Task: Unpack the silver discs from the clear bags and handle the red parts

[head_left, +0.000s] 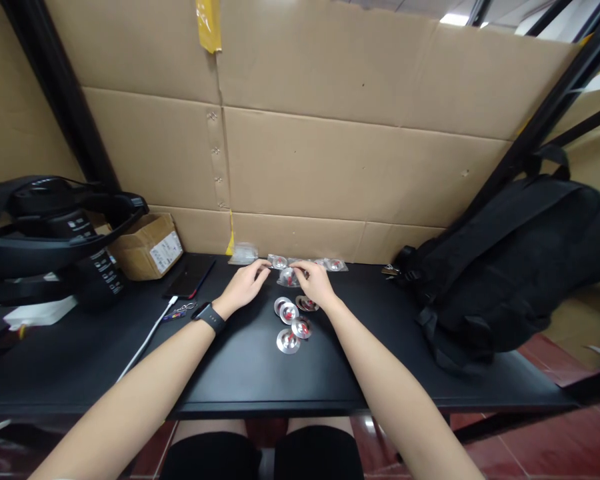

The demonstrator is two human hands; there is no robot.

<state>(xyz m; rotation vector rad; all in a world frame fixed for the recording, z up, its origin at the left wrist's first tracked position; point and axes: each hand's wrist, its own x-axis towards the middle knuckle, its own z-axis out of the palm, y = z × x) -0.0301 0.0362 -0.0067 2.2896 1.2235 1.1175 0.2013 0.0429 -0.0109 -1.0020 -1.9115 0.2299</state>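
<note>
At the back of the black table, my left hand (248,285) is curved, thumb and index finger slightly apart, with nothing visible between them. Its fingertips are beside a clear plastic packet (279,262) with a shiny disc inside. My right hand (318,285) pinches the edge of another clear packet (287,278), which holds a silver disc with red in its middle. Nearer me lie several loose metal discs with raised centres and red parts, among them a front disc (288,341) and an overlapping disc (301,327). Another disc (307,304) is partly hidden by my right hand.
More packets (334,265) lie along the cardboard wall (300,167), with a clear packet (243,253) at left. A phone (189,277) with a white cable, keyring (180,312) and cardboard box (147,248) are left. A black backpack (510,260) stands right.
</note>
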